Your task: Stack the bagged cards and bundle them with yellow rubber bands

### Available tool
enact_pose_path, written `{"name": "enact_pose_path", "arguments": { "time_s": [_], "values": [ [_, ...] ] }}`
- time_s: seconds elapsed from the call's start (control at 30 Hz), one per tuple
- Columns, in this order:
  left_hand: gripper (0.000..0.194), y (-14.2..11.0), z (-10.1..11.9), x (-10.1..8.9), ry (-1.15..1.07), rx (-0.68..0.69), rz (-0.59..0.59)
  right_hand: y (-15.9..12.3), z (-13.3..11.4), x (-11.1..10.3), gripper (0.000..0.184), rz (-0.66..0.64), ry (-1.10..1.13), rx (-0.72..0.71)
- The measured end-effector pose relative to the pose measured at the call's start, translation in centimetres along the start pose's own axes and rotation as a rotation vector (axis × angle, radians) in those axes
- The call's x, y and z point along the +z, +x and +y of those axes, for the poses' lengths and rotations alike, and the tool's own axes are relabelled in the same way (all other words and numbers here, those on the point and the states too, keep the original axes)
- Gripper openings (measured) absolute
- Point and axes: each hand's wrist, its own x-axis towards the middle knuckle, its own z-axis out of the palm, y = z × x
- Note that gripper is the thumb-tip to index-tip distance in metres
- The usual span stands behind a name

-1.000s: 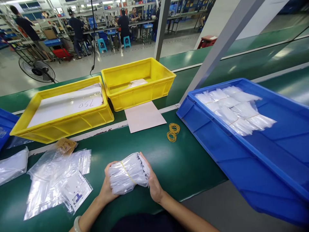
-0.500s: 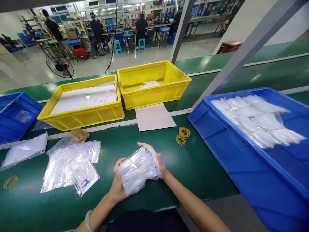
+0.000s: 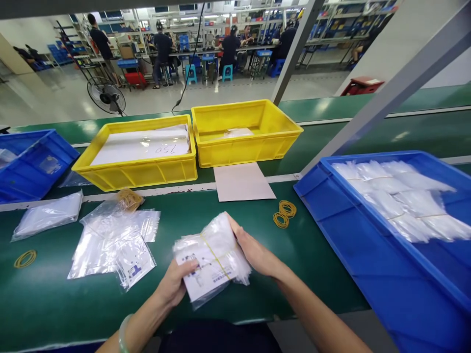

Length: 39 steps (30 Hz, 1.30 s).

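A thick bundle of clear plastic bags with printed white cards inside is held above the green bench by both hands. A yellow rubber band runs around its middle. My left hand is closed on the bundle's left end, thumb on top of a printed card. My right hand grips the right side, its palm and fingers along the edge and partly hidden behind the bags. Left of the bundle lie loose clear bags and a bagged printed card.
A blue bin at the right holds several banded bundles. Two yellow bins stand behind a cardboard sheet. Rubber bands lie on the bench. Another blue bin leans at far left.
The bundle has turned over in my hands, so a printed card side now faces up. My left thumb has come onto its top. The camera view has shifted slightly left.
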Motion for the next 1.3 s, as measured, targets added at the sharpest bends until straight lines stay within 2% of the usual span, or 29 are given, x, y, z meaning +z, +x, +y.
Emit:
{"name": "enact_pose_path", "arguments": {
  "time_s": [0.07,0.13,0.17,0.2,0.27,0.33,0.37,0.4,0.47,0.53,0.6,0.63,0.7,0.77,0.87,0.97,1.07,1.1,1.17,1.2,1.3],
  "values": [
    [0.064,-1.4,1.8,0.8,-0.162,-0.213,-0.086,-1.0,-2.5,-1.6,0.077,-0.119,-0.070,-0.103],
    [0.058,-2.5,2.8,1.3,-0.255,-0.302,-0.187,-1.7,-3.9,-2.1,0.086,-0.213,-0.056,-0.257],
    [0.059,-2.9,3.0,1.5,-0.289,-0.314,-0.227,-1.7,-3.9,-1.8,0.086,-0.218,-0.018,-0.298],
    [0.062,-3.3,2.8,1.4,-0.314,-0.328,-0.262,-1.6,-3.5,-1.3,0.083,-0.200,0.040,-0.293],
    [0.078,-4.1,1.8,0.7,-0.325,-0.398,-0.288,-0.7,-1.7,0.6,0.072,-0.098,0.157,-0.161],
    [0.092,-5.0,0.1,-0.8,-0.217,-0.473,-0.234,0.5,0.8,2.6,0.063,0.008,0.214,0.001],
    [0.093,-5.6,-0.8,-1.8,-0.098,-0.464,-0.167,1.0,1.8,3.5,0.061,0.031,0.220,0.041],
    [0.094,-6.0,-1.6,-2.7,0.078,-0.362,-0.057,1.4,2.6,4.1,0.060,0.047,0.222,0.063],
    [0.103,-6.4,-2.8,-4.0,0.505,-0.031,0.186,1.4,2.9,4.7,0.057,0.101,0.224,0.063],
    [0.123,-5.9,-3.6,-4.3,0.835,0.291,0.303,0.6,1.8,4.6,0.044,0.227,0.102,0.010],
    [0.134,-4.4,-4.0,-3.8,0.973,0.502,0.262,-0.6,0.1,4.5,0.027,0.316,-0.183,-0.092],
    [0.134,-3.5,-4.2,-3.3,0.980,0.574,0.227,-1.1,-0.6,4.5,0.022,0.317,-0.349,-0.143],
    [0.121,-1.8,-4.5,-2.6,0.973,0.702,0.199,-1.7,-1.6,5.0,0.015,0.250,-0.607,-0.210],
    [0.100,-0.7,-4.7,-2.2,0.994,0.809,0.191,-1.6,-1.9,5.9,0.014,0.193,-0.735,-0.221],
    [0.087,-0.2,-5.0,-2.2,1.026,0.873,0.164,-0.5,-2.5,7.6,0.016,0.138,-0.720,-0.174],
    [0.075,-0.3,-5.1,-2.3,1.007,0.869,0.144,0.4,-4.3,8.8,0.016,0.029,-0.508,-0.183],
    [0.064,-0.4,-4.9,-2.2,1.006,0.865,0.128,0.9,-5.4,8.0,0.013,-0.054,-0.365,-0.236],
    [0.068,-0.4,-4.8,-2.3,1.004,0.855,0.131,1.0,-5.0,7.1,0.013,-0.041,-0.326,-0.212],
    [0.091,-0.6,-4.8,-2.5,0.977,0.798,0.139,1.2,-2.9,4.6,0.016,0.044,-0.207,-0.075],
    [0.104,-0.8,-4.9,-2.7,0.951,0.749,0.142,1.3,-1.4,3.3,0.018,0.080,-0.045,0.009],
    [0.135,-1.0,-5.7,-3.1,0.871,0.593,0.135,1.6,3.5,1.2,0.042,0.136,0.125,0.071]
  ]
}}
